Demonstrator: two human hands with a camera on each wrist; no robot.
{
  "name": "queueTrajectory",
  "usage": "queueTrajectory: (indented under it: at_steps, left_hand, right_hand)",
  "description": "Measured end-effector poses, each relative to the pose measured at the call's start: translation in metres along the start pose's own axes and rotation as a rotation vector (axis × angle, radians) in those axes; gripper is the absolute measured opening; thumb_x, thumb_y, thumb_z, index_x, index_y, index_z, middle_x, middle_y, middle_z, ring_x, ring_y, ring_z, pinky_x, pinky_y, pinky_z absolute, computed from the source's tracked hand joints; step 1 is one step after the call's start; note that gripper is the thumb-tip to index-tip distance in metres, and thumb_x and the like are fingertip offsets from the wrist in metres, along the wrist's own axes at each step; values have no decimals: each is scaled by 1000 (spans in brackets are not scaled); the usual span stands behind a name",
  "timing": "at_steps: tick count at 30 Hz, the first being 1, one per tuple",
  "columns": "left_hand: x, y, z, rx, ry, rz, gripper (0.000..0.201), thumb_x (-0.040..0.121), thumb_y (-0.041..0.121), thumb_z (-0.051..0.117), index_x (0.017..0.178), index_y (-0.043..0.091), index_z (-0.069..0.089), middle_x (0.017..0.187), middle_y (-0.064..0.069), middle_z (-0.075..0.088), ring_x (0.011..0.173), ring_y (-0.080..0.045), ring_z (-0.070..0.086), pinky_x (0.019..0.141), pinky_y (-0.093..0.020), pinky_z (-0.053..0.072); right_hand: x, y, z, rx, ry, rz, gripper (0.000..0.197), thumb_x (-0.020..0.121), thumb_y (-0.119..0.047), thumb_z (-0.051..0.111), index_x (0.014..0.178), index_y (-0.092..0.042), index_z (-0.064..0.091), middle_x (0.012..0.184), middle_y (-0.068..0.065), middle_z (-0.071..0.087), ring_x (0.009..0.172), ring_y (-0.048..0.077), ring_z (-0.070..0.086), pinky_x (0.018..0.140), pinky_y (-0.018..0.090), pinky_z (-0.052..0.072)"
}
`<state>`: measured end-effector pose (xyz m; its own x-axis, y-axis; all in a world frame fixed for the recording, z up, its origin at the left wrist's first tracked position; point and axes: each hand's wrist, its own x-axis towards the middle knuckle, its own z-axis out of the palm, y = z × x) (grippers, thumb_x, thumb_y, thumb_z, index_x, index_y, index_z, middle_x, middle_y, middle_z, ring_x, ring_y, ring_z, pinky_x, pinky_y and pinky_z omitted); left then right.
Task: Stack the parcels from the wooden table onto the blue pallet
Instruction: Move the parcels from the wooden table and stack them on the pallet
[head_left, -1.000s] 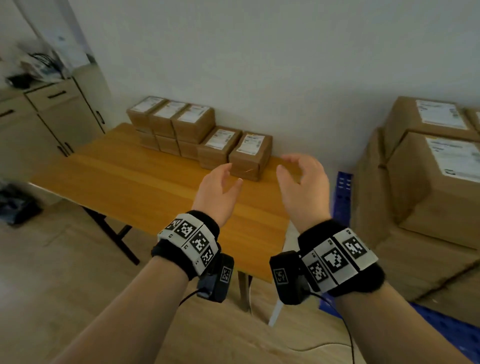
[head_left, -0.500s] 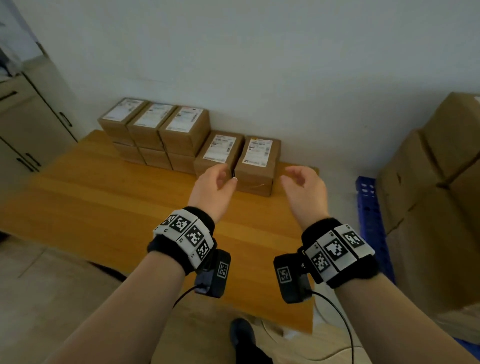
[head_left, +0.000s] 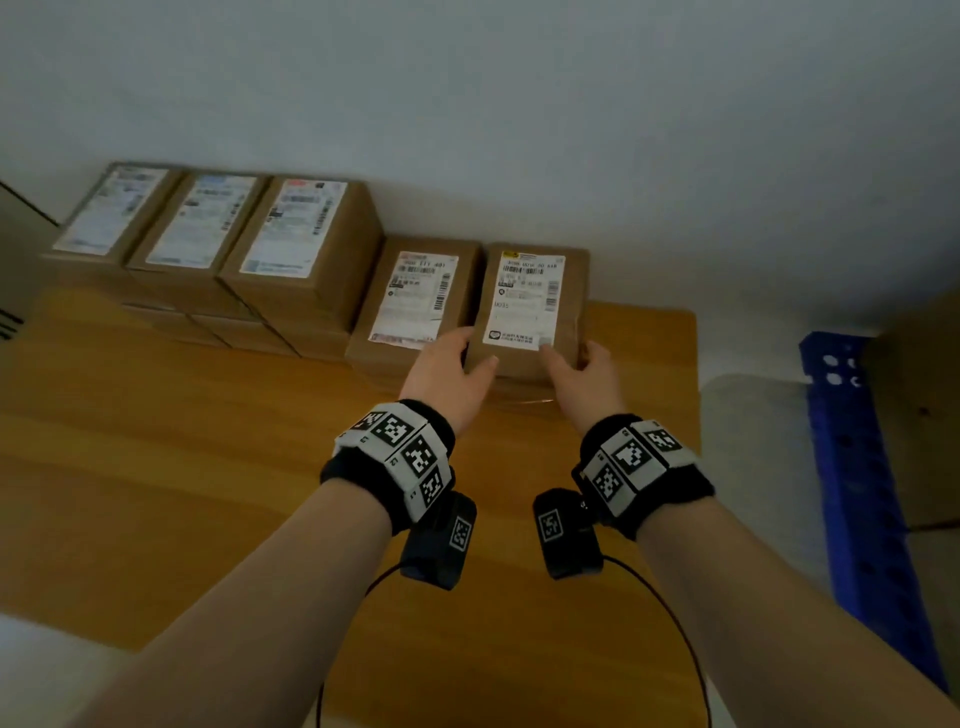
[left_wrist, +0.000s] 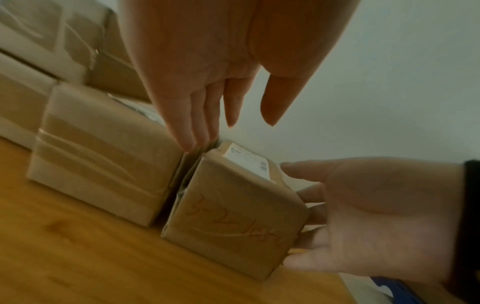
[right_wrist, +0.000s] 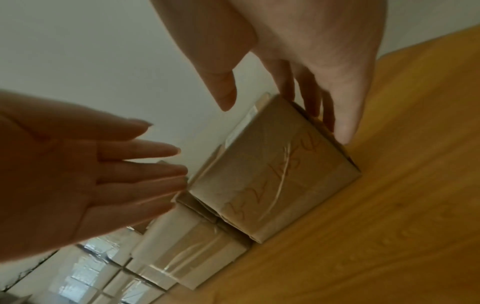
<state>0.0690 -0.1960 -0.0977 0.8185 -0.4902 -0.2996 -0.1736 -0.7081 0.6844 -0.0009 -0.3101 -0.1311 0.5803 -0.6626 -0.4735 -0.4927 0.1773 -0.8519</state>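
The rightmost brown parcel with a white label lies on the wooden table, against its neighbour parcel. My left hand reaches with straight fingers into the narrow gap between the two parcels. My right hand lays straight fingers along the parcel's right side, with its thumb just over the top edge. The parcel rests on the table between both palms, with orange writing on its near face. The blue pallet stands on the floor to the right.
Several more labelled parcels are stacked two high along the wall at the table's back left. The table's right edge lies just beyond the right hand. A large cardboard box stands on the pallet at the far right.
Both hands have moved forward from the air above the table to the two sides of the rightmost parcel. The head view has come closer to the table.
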Motion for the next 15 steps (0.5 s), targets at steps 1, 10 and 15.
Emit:
queueTrajectory:
  at_steps: [1,10,15]
  left_hand:
    - [5,-1,3,11,-8,-2,49,93,27,52,139,16,39,140,-3,46,129,-18,42,105,-32,37]
    - [-2,-9,21,35,-12,16,47,95,26,47,141,20,37,138,-1,47,122,-17,47,92,-23,38]
    - [-33,-8,13,-10,42,121,43,92,28,49,135,24,44,133,1,50,114,-11,52,91,-23,43]
  right_hand:
    - [5,2,3,-5,6,0,49,94,-27,56,137,-10,41,133,6,55,117,20,55,89,26,45]
    - [-3,22,0,-12,27,31,53,93,-30,56,140,-13,38,135,6,53,120,22,53,96,31,45]
    - [-46,19,-17,46,61,-75,53,94,-33,54,141,-18,38,133,1,54,118,17,53,96,32,47]
